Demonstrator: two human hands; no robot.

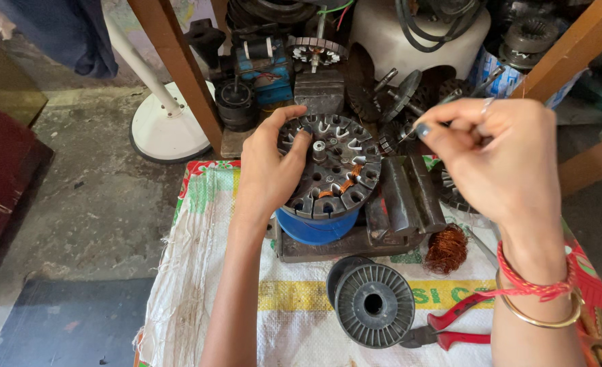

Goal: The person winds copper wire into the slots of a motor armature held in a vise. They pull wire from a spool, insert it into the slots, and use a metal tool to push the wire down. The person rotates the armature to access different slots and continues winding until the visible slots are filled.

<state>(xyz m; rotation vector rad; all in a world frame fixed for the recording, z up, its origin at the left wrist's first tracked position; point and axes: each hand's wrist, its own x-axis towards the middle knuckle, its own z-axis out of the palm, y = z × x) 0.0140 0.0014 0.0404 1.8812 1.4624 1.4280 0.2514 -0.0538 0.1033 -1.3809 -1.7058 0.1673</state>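
Note:
My left hand (268,166) grips the left rim of a round dark metal stator core (335,170) with slots around its edge, some lined with white paper and a few holding copper wire. The core rests on a blue cylinder (318,228) at the bench vise. My right hand (498,153) is raised to the right of the core, fingers pinched together on a thin wire that is barely visible. Red thread and a gold bangle circle that wrist.
A dark vise (403,197) sits beside the core. A tangle of copper wire (445,248), an empty grey spool (374,306) and red-handled pliers (457,326) lie on the woven sack cover (199,272). Motor parts crowd the back; a white fan base (168,129) stands on the floor.

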